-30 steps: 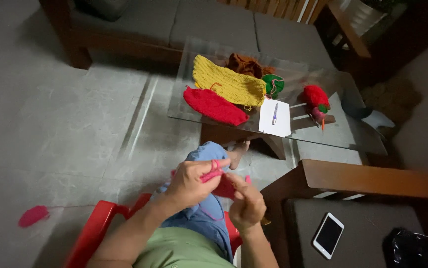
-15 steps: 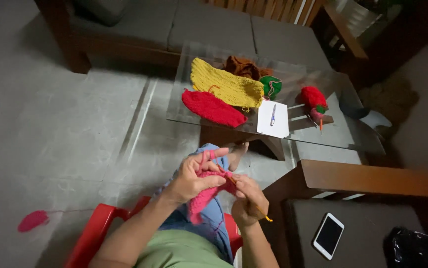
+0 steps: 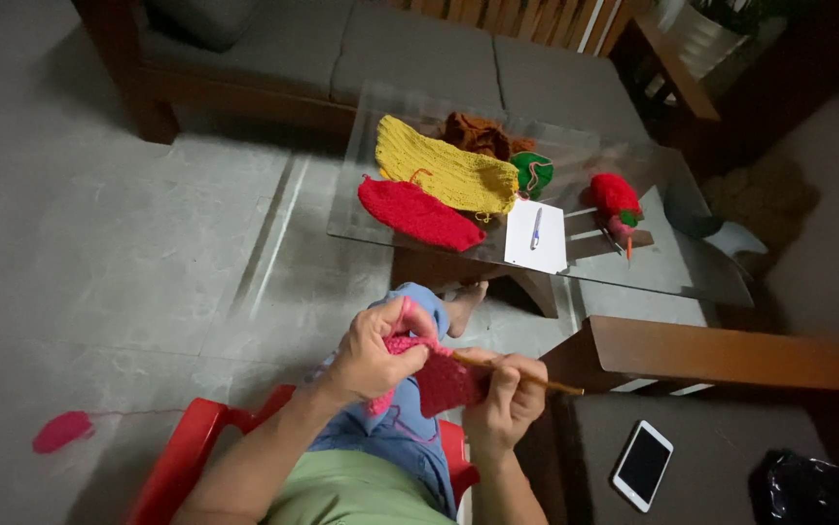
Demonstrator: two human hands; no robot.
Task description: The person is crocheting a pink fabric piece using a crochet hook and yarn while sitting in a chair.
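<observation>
Raised slightly, both hands' grip holds pink knitting [image 3: 444, 379] before glass table [image 3: 672, 262], grey floor [image 3: 98, 253].

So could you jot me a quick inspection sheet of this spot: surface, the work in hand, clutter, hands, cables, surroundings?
Surface: glass table on a grey tiled floor.
Job's things: pink knitted piece held over the lap; wooden needle pokes out to the right; pink yarn ball on the floor.
Clutter: yellow knitted piece, red knitted piece, brown yarn, green yarn ball, red yarn ball, white paper with a pen on it.
Hands: left hand pinches the knitting's top edge; right hand grips the needle.
Cables: nothing seen.
Surroundings: grey sofa, red plastic chair, phone on a side seat.
</observation>
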